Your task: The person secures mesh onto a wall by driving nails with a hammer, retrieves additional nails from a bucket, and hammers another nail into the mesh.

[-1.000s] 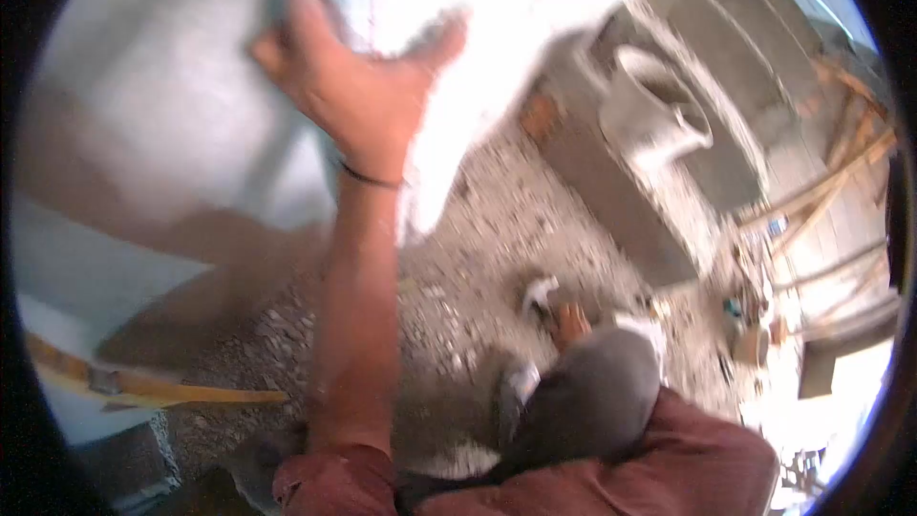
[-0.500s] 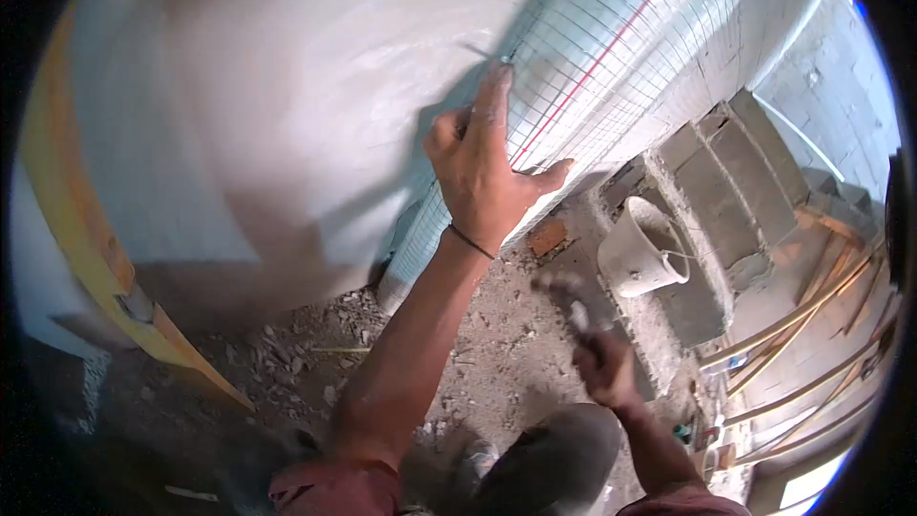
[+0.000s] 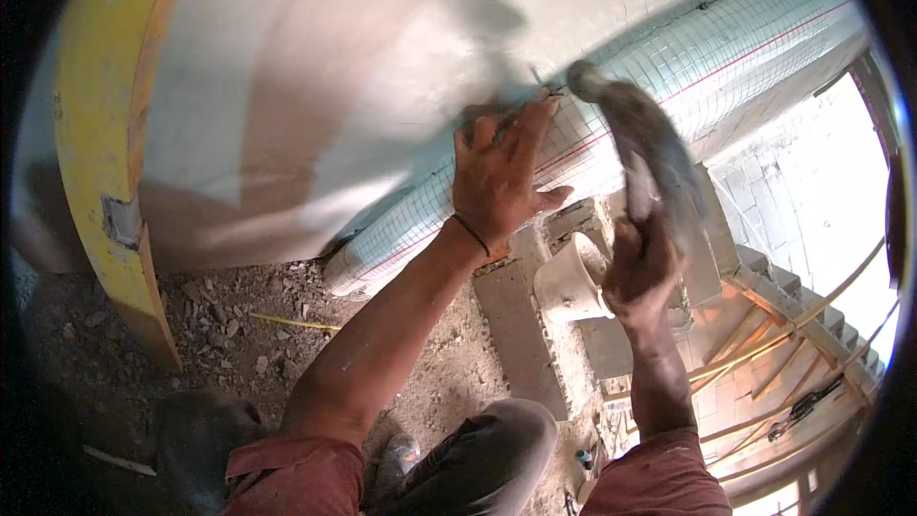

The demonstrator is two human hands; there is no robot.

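Observation:
My left hand (image 3: 499, 177) lies on white mesh (image 3: 774, 29) with a red line, which covers a rounded pale-green surface along the wall. Its fingers are partly bent and the thumb is stretched apart. A thin nail-like piece (image 3: 535, 75) sticks out beside the fingertips; whether they touch it I cannot tell. My right hand (image 3: 645, 272) is wrapped round the handle of a hammer (image 3: 659, 134), which is blurred by motion. The hammer's head is raised just right of my left fingertips, apart from them.
A white bucket (image 3: 568, 282) stands by the block steps (image 3: 521, 325) below the mesh. A yellow board (image 3: 100, 134) leans at the left. Rubble (image 3: 215, 311) covers the floor by the wall. Wooden poles (image 3: 755, 363) lie at the lower right.
My right hand has raised the hammer from low by the floor up towards my left fingertips. My left hand stays on the mesh. The view has turned.

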